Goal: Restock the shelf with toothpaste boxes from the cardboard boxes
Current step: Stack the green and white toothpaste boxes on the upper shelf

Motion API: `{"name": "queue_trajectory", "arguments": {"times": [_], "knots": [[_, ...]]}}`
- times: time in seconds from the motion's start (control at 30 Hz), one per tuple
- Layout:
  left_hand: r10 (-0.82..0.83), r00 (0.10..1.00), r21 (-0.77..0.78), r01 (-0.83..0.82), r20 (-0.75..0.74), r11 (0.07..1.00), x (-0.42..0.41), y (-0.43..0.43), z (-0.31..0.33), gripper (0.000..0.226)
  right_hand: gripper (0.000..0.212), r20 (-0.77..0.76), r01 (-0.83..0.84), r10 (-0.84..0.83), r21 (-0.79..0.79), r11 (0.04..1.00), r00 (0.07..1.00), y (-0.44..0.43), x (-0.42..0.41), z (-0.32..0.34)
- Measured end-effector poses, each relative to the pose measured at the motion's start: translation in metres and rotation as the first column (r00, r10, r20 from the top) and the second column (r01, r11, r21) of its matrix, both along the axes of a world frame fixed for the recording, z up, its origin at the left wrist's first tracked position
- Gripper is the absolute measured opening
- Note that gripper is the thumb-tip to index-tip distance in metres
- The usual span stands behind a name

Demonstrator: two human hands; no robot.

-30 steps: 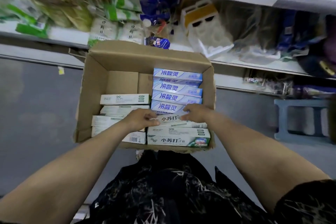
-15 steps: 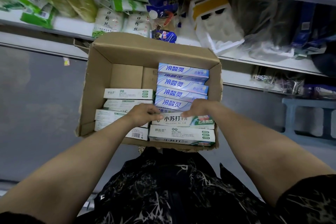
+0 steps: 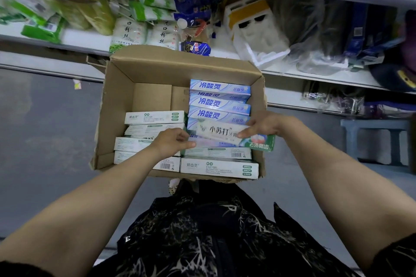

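Grey shop floor (image 3: 45, 130) and a low white shelf (image 3: 90, 40) carrying vermicelli packets (image 3: 129, 33) form the background; a blue stool (image 3: 373, 141) is seen at the right. An open cardboard box (image 3: 117, 105) is shown below the shelf edge, in front of a person in a dark patterned garment (image 3: 202, 231). Both bare forearms are extended forward and converge over the box's near half. A white-and-green toothpaste box (image 3: 220, 134) is held lengthwise between the two hands, slightly tilted, above the packed rows; its green end projects past the cardboard box's right wall. Its left end is gripped by the left hand (image 3: 172, 144), fingers curled over the top and thumb beneath. Its right part is pinched by the right hand (image 3: 263, 125), fingers bent on the far edge and thumb laid along the near face. Blue toothpaste boxes (image 3: 219, 102) are stacked in the far right of the cardboard box, and white ENZYME toothpaste boxes (image 3: 155, 117) fill the left and near rows.
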State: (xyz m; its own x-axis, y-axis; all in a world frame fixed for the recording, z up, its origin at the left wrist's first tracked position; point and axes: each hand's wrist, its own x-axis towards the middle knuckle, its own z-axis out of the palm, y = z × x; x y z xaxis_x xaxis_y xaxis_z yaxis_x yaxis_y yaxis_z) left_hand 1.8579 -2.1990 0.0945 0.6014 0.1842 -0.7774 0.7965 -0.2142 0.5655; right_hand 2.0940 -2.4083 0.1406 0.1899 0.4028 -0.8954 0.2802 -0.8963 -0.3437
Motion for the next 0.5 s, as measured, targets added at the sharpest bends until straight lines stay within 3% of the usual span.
{"name": "queue_trajectory", "arguments": {"times": [0.1, 0.23, 0.37, 0.5], "knots": [[0.020, 1.000, 0.004, -0.020, 0.024, 1.000, 0.006, -0.012, -0.001, 0.049, 0.037, 0.011, 0.299, -0.302, 0.106, 0.948, 0.953, -0.034, 0.007, 0.013], [-0.176, 0.984, -0.019, 0.176, 0.002, 0.984, 0.019, -0.036, 0.000, 0.054, 0.036, -0.091, 0.607, -0.601, 0.174, 0.775, 0.794, -0.066, 0.002, 0.019], [-0.375, 0.926, -0.068, 0.371, -0.048, 0.926, 0.029, -0.057, -0.007, 0.056, 0.040, -0.161, 0.718, -0.700, 0.159, 0.678, 0.696, -0.077, -0.010, 0.010], [-0.460, 0.881, -0.097, 0.451, -0.115, 0.887, 0.032, -0.068, -0.018, 0.055, 0.045, -0.208, 0.745, -0.716, 0.164, 0.647, 0.667, -0.076, -0.021, 0.000]]}}
